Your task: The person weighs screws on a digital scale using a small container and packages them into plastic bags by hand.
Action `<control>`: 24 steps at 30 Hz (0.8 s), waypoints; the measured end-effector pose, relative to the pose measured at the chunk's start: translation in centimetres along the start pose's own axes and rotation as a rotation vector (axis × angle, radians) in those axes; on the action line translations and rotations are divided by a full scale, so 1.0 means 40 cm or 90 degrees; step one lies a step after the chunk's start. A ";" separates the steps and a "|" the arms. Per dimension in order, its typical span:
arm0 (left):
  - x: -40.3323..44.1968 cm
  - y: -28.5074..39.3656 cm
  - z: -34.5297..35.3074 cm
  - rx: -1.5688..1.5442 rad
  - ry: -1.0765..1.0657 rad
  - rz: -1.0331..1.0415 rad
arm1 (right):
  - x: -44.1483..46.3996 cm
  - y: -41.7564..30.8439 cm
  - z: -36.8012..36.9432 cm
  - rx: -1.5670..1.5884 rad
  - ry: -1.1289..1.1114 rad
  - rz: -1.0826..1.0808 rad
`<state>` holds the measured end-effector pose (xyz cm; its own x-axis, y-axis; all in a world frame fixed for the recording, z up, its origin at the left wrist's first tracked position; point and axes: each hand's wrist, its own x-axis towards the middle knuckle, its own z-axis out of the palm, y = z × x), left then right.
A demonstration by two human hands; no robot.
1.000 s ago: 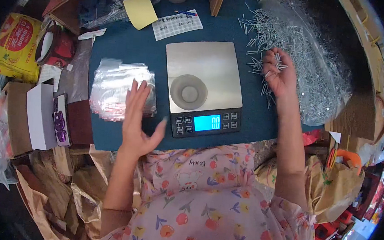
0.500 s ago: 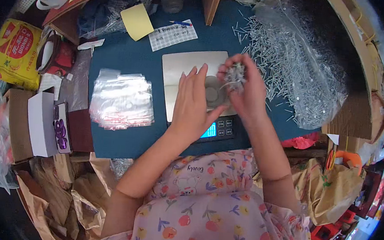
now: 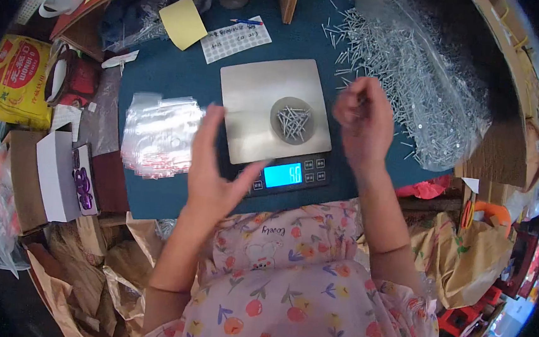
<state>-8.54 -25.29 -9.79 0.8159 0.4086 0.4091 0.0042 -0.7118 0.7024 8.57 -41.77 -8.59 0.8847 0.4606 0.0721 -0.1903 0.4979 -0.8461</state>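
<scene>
A digital scale with a silver plate (image 3: 250, 97) sits on the blue table mat, its display (image 3: 283, 175) lit blue. Toward the plate's right side stands a small round grey dish (image 3: 307, 138), with a loose heap of thin silver screws (image 3: 293, 121) in it. My left hand (image 3: 212, 170) is open at the scale's left edge, fingers and thumb spread, holding nothing. Just right of the scale, my right hand (image 3: 367, 122) is raised with its fingers curled together. Motion blurs the fingertips, and whatever they may hold is hidden.
A large pile of screws (image 3: 391, 70) spreads at the right, partly under a clear plastic bag (image 3: 450, 119). Stacked clear zip bags (image 3: 161, 136) lie left of the scale. Behind are a sticker sheet (image 3: 235, 41), a pen (image 3: 246, 21) and a yellow note (image 3: 183, 23).
Screws that were bunched in my right hand now lie in the dish. Both hands have drawn apart, left and right, uncovering the plate, and the display reading has changed.
</scene>
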 end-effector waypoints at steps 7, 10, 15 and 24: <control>-0.085 -0.137 -0.111 0.205 -0.080 -0.016 | -0.040 -0.060 -0.135 -0.206 0.075 0.064; -0.103 -0.182 -0.097 0.229 -0.062 0.039 | -0.056 -0.055 -0.142 -0.360 0.120 0.061; -0.097 -0.175 -0.078 0.168 0.016 -0.003 | -0.069 -0.059 -0.154 -0.351 0.093 0.092; -0.114 -0.192 -0.041 0.095 0.074 -0.023 | -0.044 -0.035 -0.056 -0.050 0.035 0.102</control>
<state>-13.23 -20.75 -16.07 0.7415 0.4925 0.4557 0.1247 -0.7685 0.6276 8.24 -44.90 -8.72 0.8681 0.4874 -0.0946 -0.2989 0.3609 -0.8834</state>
